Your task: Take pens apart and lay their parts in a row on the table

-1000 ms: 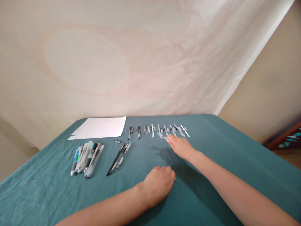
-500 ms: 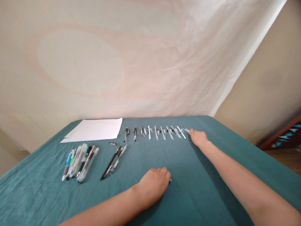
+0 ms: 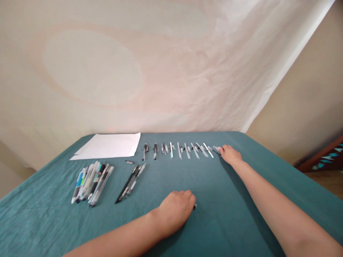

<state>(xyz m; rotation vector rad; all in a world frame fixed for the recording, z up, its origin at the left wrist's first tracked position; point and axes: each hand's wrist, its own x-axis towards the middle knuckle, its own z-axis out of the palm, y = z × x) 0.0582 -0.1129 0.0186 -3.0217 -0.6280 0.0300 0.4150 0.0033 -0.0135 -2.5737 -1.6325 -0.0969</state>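
Note:
My right hand (image 3: 229, 155) reaches to the far right end of a row of pens, its fingertips closed at a clear and dark pen (image 3: 217, 151). Beside that pen lies a pale pen (image 3: 208, 150), the nearest of the row. My left hand (image 3: 178, 210) rests on the cloth near the middle, fingers curled down. A small dark end of a pen (image 3: 195, 206) pokes out by its fingertips; the remainder is hidden under the hand. In the row, several pens (image 3: 187, 151) lie side by side, with small cap-like pieces next to some.
A bundle of assorted pens (image 3: 92, 184) lies at left on the green cloth (image 3: 48, 200). Nearer the middle is a small group of pens (image 3: 131, 182), with a short cap-like piece (image 3: 129, 162) behind it. White paper sheets (image 3: 107, 145) lie at the back left.
My right hand has shifted slightly right at the row's end, and more of the pen at its fingertips shows. My left hand stays in place. The view has moved a little.

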